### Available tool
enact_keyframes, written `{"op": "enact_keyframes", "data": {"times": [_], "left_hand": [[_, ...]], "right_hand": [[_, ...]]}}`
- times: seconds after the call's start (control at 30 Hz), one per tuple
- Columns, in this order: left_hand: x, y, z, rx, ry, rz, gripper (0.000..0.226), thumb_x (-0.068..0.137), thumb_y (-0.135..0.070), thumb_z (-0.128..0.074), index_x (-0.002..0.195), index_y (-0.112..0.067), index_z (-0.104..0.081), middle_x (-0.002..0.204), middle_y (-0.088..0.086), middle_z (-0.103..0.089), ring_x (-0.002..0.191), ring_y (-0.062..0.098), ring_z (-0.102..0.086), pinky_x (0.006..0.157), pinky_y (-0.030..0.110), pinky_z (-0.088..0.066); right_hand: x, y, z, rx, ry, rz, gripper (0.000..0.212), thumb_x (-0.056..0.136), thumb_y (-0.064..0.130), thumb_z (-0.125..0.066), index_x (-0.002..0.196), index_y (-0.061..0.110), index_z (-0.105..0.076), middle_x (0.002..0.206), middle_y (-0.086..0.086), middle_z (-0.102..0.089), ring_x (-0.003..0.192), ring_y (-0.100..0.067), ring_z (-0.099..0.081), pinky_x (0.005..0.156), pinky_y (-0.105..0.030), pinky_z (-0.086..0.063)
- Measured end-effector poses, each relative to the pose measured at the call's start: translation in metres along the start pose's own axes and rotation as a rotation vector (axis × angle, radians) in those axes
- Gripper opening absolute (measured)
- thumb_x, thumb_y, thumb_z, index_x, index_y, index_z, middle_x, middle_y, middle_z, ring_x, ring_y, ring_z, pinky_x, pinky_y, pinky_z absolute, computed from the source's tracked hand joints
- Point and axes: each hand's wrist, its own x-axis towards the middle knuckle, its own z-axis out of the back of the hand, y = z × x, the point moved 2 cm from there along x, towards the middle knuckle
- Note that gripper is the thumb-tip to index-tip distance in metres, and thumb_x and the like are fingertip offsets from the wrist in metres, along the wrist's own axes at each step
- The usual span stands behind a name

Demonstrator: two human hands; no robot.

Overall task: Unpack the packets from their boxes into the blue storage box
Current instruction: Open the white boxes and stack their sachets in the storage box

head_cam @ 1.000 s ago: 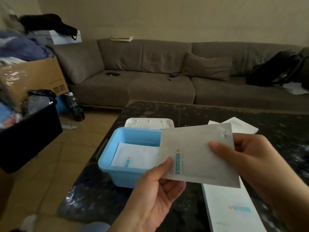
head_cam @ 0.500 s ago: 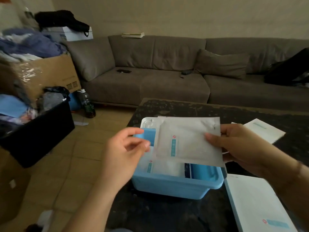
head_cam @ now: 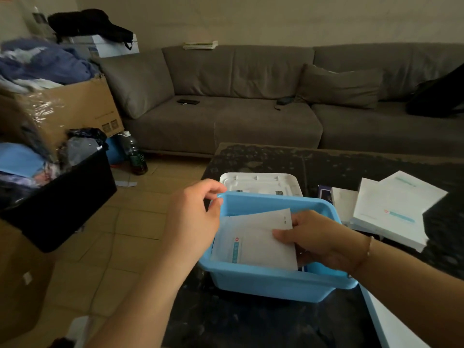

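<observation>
The blue storage box (head_cam: 273, 285) stands on the dark table (head_cam: 263, 322) right in front of me. My right hand (head_cam: 319, 242) pinches a white packet (head_cam: 258, 239) by its right edge and holds it tilted inside the box, over other packets. My left hand (head_cam: 193, 217) is at the box's far left corner, fingers curled and touching the rim. White packet boxes (head_cam: 394, 209) lie stacked to the right of the storage box, and another white box (head_cam: 391, 325) shows at the lower right.
The storage box's white lid (head_cam: 261, 184) lies just behind it. A grey sofa (head_cam: 251, 96) runs along the back. To the left on the tiled floor stand a black bin (head_cam: 62, 197), a cardboard box of clothes (head_cam: 62, 109) and a bottle (head_cam: 135, 156).
My right hand has lowered the packet from above the box down into it. My left hand let go of the packet and moved to the box's far left corner.
</observation>
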Motion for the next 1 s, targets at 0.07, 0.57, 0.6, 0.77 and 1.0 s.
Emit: {"op": "enact_keyframes", "data": {"times": [0.07, 0.57, 0.6, 0.77, 1.0], "left_hand": [[0.0, -0.004, -0.005, 0.099, 0.083, -0.051, 0.02, 0.088, -0.011, -0.07, 0.101, -0.027, -0.072, 0.089, -0.021, -0.061, 0.082, -0.003, -0.056, 0.063, 0.0, -0.037], [-0.008, -0.019, -0.03, 0.737, 0.565, -0.12, 0.009, 0.094, -0.023, -0.061, 0.097, -0.028, -0.068, 0.092, -0.008, -0.067, 0.093, 0.014, -0.057, 0.113, 0.051, -0.017], [-0.009, -0.019, -0.031, 0.744, 0.568, -0.121, 0.009, 0.094, -0.023, -0.061, 0.098, -0.028, -0.067, 0.092, -0.008, -0.067, 0.094, 0.015, -0.058, 0.113, 0.051, -0.017], [-0.011, -0.02, -0.031, 0.747, 0.56, -0.114, 0.011, 0.094, -0.02, -0.06, 0.1, -0.027, -0.067, 0.093, -0.007, -0.067, 0.094, 0.015, -0.058, 0.114, 0.051, -0.015], [-0.017, -0.034, -0.031, 0.62, 0.423, -0.194, 0.014, 0.097, -0.023, -0.054, 0.101, -0.028, -0.067, 0.093, -0.008, -0.068, 0.094, 0.013, -0.059, 0.108, 0.039, -0.031]], "right_hand": [[-0.001, -0.001, -0.001, -0.005, 0.011, -0.016, 0.018, 0.092, 0.018, -0.064, 0.11, 0.016, -0.063, 0.103, -0.008, -0.073, 0.09, -0.026, -0.072, 0.074, -0.041, -0.062], [-0.025, 0.007, 0.01, -0.738, -0.022, 0.049, 0.047, 0.087, 0.043, -0.066, 0.124, 0.015, -0.056, 0.107, -0.002, -0.068, 0.095, -0.017, -0.067, 0.093, -0.032, -0.055], [-0.026, 0.006, 0.009, -0.763, -0.008, 0.053, 0.048, 0.089, 0.043, -0.064, 0.126, 0.014, -0.057, 0.11, -0.001, -0.068, 0.098, -0.017, -0.066, 0.094, -0.03, -0.054], [-0.028, 0.003, 0.005, -0.749, 0.013, 0.069, 0.044, 0.094, 0.037, -0.057, 0.13, 0.012, -0.059, 0.118, -0.002, -0.067, 0.104, -0.016, -0.063, 0.092, -0.024, -0.046], [-0.031, 0.001, 0.008, -0.784, 0.016, 0.114, 0.035, 0.097, 0.027, -0.053, 0.128, 0.013, -0.06, 0.122, -0.003, -0.065, 0.111, -0.02, -0.06, 0.105, -0.032, -0.045]]}}
